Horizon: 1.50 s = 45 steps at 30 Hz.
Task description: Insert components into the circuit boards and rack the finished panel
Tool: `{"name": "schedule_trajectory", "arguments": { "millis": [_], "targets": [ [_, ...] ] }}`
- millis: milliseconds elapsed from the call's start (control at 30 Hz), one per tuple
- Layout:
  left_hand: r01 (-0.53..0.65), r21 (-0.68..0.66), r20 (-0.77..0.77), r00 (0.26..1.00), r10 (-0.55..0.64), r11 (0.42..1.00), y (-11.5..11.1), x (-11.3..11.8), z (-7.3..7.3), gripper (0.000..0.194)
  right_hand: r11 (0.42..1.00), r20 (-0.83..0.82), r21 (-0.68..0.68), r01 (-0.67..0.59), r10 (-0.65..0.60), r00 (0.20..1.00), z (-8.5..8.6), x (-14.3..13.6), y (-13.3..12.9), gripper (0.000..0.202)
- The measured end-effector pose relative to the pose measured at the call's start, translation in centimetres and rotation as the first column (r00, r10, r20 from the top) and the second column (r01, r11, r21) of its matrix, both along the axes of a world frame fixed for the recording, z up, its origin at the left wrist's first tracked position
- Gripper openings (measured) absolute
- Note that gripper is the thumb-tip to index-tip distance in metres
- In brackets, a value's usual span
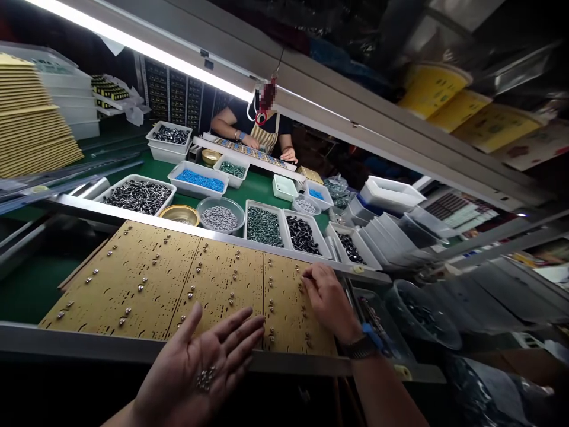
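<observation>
Metal pieces in palm, fingertips at right-hand board

Left hand (195,359): palm up, fingers spread, unclenched; small shiny metal pieces (205,378) loose near the heel. Right hand (328,299): fingers bent, tips at the upper part of the right-hand tan board (288,332); cannot tell whether they pinch a piece. Boards lie side by side behind the front rail (311,363).

Handling note: cup the palm slightly, keep it level and near the board; touch down straight, clear of neighbouring pieces; release without dragging.
</observation>
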<state>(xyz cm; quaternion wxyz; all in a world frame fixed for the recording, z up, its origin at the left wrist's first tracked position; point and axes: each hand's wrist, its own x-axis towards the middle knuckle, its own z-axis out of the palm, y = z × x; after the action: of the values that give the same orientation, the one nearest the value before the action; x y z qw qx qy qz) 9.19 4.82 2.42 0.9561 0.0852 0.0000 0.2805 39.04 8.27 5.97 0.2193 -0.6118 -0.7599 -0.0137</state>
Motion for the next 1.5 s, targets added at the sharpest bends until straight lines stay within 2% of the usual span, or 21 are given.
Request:
{"name": "schedule_trajectory", "arguments": {
  "millis": [500, 833, 933, 1000, 1067, 1133, 1167, 1233, 1267, 1333, 1400, 1500],
  "targets": [
    [-0.054, -0.055, -0.113, 0.993, 0.047, 0.997, -0.3, 0.0, 0.4, 0.076, 0.999, 0.084, 0.024, -0.024, 0.022, 0.996, -0.2, -0.3, 0.0, 0.015],
    [-0.035, -0.061, -0.064, 0.997, 0.031, 0.998, -0.3, 0.0, 0.2, 0.078, 0.997, 0.121, 0.059, -0.05, 0.042, 0.992, 0.0, 0.1, 0.0, 0.016],
    [-0.046, -0.076, -0.065, 0.997, 0.041, 0.996, -0.3, -0.1, 0.1, 0.078, 0.992, 0.102, 0.126, -0.021, 0.008, 0.995, 0.4, -0.1, -0.9, 0.016],
    [-0.048, -0.106, -0.076, 0.996, 0.04, 0.993, -0.3, -0.1, 0.1, 0.077, 0.98, 0.053, 0.198, 0.014, -0.025, 0.998, 0.7, -1.4, -2.1, 0.015],
    [-0.043, -0.14, -0.089, 0.996, 0.031, 0.989, -0.3, 0.0, 0.2, 0.078, 0.978, -0.037, 0.207, -0.015, 0.023, 0.999, 1.2, -3.7, -3.9, 0.017],
    [-0.046, -0.175, -0.099, 0.995, 0.029, 0.983, -0.3, 0.0, 0.4, 0.078, 0.972, -0.133, 0.125, -0.199, 0.215, 0.967, 1.5, -6.7, -5.8, 0.024],
    [-0.053, -0.192, -0.096, 0.995, 0.035, 0.98, -0.2, 0.0, 0.4, 0.079, 0.939, -0.141, 0.084, -0.334, 0.343, 0.929, 1.5, -8.2, -6.7, 0.027],
    [-0.072, -0.229, -0.085, 0.995, 0.054, 0.971, -0.1, 0.1, 0.6, 0.08, 0.867, -0.083, 0.064, -0.494, 0.497, 0.864, 1.1, -11.1, -8.1, 0.028],
    [-0.078, -0.243, -0.075, 0.995, 0.061, 0.967, -0.1, 0.1, 0.6, 0.081, 0.856, -0.043, 0.073, -0.512, 0.515, 0.856, 0.7, -12.3, -8.6, 0.028],
    [-0.082, -0.261, -0.064, 0.996, 0.068, 0.962, 0.0, 0.1, 0.7, 0.08, 0.879, 0.007, 0.098, -0.466, 0.468, 0.884, -0.3, -13.9, -9.2, 0.031],
    [-0.083, -0.275, -0.074, 0.995, 0.065, 0.958, 0.0, 0.1, 0.8, 0.077, 0.909, 0.002, 0.138, -0.393, 0.397, 0.918, -1.2, -14.4, -9.4, 0.036],
    [-0.094, -0.295, -0.078, 0.994, 0.074, 0.951, -0.1, 0.1, 1.0, 0.076, 0.921, 0.001, 0.161, -0.356, 0.36, 0.933, -1.7, -14.2, -9.5, 0.041]
  ]
}}
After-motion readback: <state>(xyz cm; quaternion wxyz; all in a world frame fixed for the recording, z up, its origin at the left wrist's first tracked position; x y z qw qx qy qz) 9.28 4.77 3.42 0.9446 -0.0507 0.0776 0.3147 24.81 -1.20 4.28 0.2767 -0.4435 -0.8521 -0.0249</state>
